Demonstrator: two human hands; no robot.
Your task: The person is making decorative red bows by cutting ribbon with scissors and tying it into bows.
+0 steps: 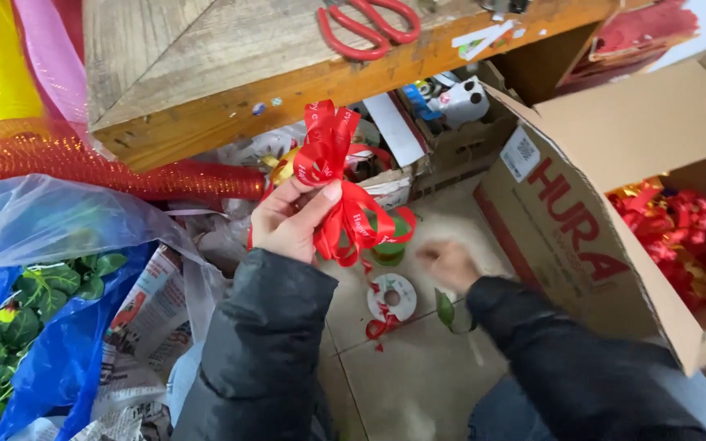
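One left hand [288, 220] pinches a red ribbon bow [332, 175]; blurred right hand [449, 263] unclear, beside cardboard box [582, 237].

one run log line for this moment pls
left hand: holds red ribbon bow | right hand: blurred, low by ribbon spool on floor | scissors on wooden table

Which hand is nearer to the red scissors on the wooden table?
Left. The left hand is raised below the scissors, holding a red bow. The right hand is lower, near the floor.
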